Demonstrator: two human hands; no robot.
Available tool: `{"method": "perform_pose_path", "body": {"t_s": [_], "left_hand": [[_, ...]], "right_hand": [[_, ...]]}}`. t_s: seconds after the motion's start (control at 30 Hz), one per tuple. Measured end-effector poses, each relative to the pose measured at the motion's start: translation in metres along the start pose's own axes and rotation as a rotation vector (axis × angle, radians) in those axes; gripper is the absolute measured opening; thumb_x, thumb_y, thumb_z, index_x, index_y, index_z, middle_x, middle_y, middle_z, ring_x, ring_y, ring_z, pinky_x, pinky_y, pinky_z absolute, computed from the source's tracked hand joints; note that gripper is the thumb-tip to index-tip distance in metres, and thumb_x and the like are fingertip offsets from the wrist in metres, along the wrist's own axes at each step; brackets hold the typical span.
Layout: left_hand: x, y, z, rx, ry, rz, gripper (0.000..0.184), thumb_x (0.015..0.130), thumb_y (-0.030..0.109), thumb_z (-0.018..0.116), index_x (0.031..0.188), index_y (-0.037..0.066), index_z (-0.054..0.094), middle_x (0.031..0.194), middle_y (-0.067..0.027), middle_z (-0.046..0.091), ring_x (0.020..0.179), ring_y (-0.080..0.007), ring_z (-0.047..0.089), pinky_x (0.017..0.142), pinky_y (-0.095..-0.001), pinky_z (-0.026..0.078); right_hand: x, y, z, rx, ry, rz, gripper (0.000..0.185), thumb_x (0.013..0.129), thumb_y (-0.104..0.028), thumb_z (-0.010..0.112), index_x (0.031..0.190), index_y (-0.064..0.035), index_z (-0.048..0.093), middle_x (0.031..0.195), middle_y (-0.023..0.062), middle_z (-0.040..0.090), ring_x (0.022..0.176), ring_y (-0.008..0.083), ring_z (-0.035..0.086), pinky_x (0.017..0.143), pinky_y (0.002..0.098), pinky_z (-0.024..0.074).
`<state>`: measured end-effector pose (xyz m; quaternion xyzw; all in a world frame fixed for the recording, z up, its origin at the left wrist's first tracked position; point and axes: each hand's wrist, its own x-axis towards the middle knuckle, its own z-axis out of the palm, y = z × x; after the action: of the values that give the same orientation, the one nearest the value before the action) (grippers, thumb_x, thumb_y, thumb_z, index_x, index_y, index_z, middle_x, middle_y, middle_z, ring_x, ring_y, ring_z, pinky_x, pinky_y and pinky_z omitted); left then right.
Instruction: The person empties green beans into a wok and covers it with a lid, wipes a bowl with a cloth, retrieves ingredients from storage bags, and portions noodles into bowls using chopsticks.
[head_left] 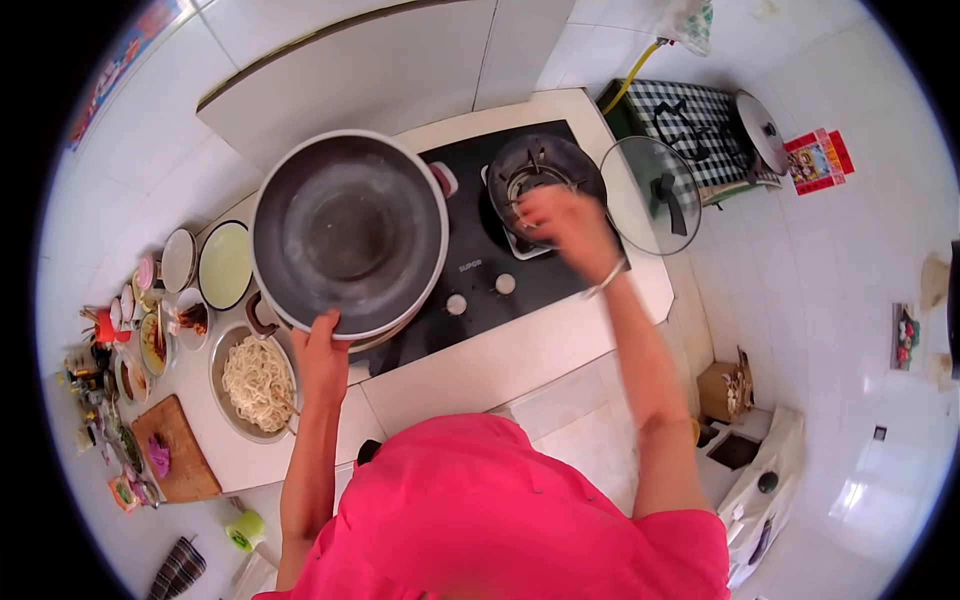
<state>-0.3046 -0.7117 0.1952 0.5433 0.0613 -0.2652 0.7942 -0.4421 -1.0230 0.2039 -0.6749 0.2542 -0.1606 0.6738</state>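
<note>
White counter (480, 378), mid-frame | left fingers (322, 326) grasping pan (350, 215) by rim; keep level | right fingers (547, 208) over burner (535, 172), blurred: cannot tell grip

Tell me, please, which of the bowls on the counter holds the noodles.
The wide silvery bowl nearest the left hand; it alone is visibly heaped with pale noodles.

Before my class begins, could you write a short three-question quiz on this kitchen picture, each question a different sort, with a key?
1. Short answer: Which hand holds the large pan?
2. True or false: The right hand is over the chopping board.
3. Fill in the blank: The silver bowl near the large pan contains ___.

Key:
1. The left hand.
2. False; it is over the stove.
3. Noodles.
</note>
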Motion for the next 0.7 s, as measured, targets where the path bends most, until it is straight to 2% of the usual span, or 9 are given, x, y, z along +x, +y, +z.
{"method": "perform_pose_path", "body": {"t_s": [0.1,0.13,0.2,0.27,0.33,0.47,0.5,0.6,0.7], "left_hand": [[-0.002,0.001,0.028,0.001,0.001,0.006,0.024,0.080,0.006,0.058,0.101,-0.004,0.051,0.096,-0.0103,0.057,0.089,-0.0182,0.058,0.082,-0.0351,0.048],[-0.003,0.003,0.028,0.019,0.011,0.008,0.023,0.080,0.006,0.058,0.099,-0.004,0.053,0.094,-0.0102,0.058,0.088,-0.0181,0.058,0.082,-0.0350,0.048],[-0.007,-0.001,0.031,0.110,0.039,0.007,0.025,0.082,0.010,0.056,0.103,-0.005,0.055,0.092,-0.0102,0.062,0.086,-0.0184,0.061,0.079,-0.0342,0.050],[-0.008,-0.002,0.040,0.122,0.050,-0.002,0.027,0.084,0.011,0.054,0.105,-0.005,0.054,0.096,-0.0111,0.062,0.086,-0.0192,0.062,0.078,-0.0348,0.052],[-0.006,-0.005,0.050,0.116,0.053,-0.014,0.028,0.084,0.011,0.053,0.107,-0.005,0.053,0.097,-0.0113,0.061,0.087,-0.0194,0.062,0.078,-0.0355,0.052],[-0.009,-0.007,0.068,0.125,0.026,-0.056,0.030,0.085,0.012,0.050,0.110,-0.005,0.052,0.099,-0.0107,0.061,0.087,-0.0182,0.061,0.079,-0.0346,0.052],[-0.009,-0.008,0.069,0.126,0.012,-0.054,0.030,0.086,0.012,0.050,0.110,-0.005,0.052,0.099,-0.0106,0.061,0.087,-0.0180,0.061,0.079,-0.0343,0.052],[-0.014,-0.006,0.064,0.085,-0.001,-0.077,0.032,0.084,0.009,0.051,0.113,-0.005,0.049,0.103,-0.0110,0.060,0.091,-0.0187,0.060,0.082,-0.0339,0.049],[-0.025,-0.002,0.052,0.056,0.047,-0.086,0.034,0.083,0.008,0.052,0.115,-0.004,0.047,0.107,-0.0118,0.058,0.095,-0.0195,0.059,0.085,-0.0343,0.048]], "right_hand": [[0.045,0.084,-0.181,-1.366,0.661,-0.384,0.031,0.080,-0.033,0.060,0.090,-0.0041,0.062,0.085,0.0176,0.063,0.079,0.0368,0.058,0.071,0.0438,0.0455],[0.050,0.102,-0.231,-1.582,0.557,-0.222,0.032,0.078,-0.035,0.061,0.092,-0.0056,0.062,0.086,0.0168,0.063,0.083,0.0349,0.058,0.074,0.0432,0.0449],[0.046,0.107,-0.275,-1.625,0.430,0.373,0.051,0.079,-0.044,0.056,0.116,-0.0097,0.054,0.102,0.0199,0.061,0.097,0.0365,0.055,0.085,0.0435,0.0425],[0.053,0.157,-0.330,-1.603,0.343,0.424,0.059,0.080,-0.038,0.059,0.130,-0.0121,0.041,0.109,0.0212,0.058,0.103,0.0382,0.053,0.087,0.0447,0.0430],[0.054,0.125,-0.305,-1.413,0.258,0.561,0.058,0.084,-0.028,0.057,0.134,-0.0094,0.036,0.122,0.0220,0.050,0.109,0.0379,0.050,0.089,0.0456,0.0420],[0.059,0.171,-0.337,-1.253,0.382,0.280,0.047,0.083,-0.019,0.055,0.128,-0.0069,0.046,0.114,0.0213,0.056,0.102,0.0371,0.055,0.085,0.0422,0.0465],[0.057,0.176,-0.336,-1.296,0.426,0.186,0.043,0.081,-0.015,0.055,0.124,-0.0075,0.051,0.105,0.0225,0.060,0.091,0.0379,0.059,0.078,0.0425,0.0481],[0.041,0.148,-0.323,-1.346,0.448,0.294,0.045,0.078,-0.010,0.057,0.123,-0.0093,0.052,0.099,0.0233,0.061,0.083,0.0391,0.059,0.073,0.0448,0.0470],[0.011,0.151,-0.349,-1.410,0.421,0.129,0.049,0.076,-0.006,0.058,0.123,-0.0133,0.053,0.089,0.0226,0.062,0.077,0.0382,0.059,0.067,0.0457,0.0460]]}}
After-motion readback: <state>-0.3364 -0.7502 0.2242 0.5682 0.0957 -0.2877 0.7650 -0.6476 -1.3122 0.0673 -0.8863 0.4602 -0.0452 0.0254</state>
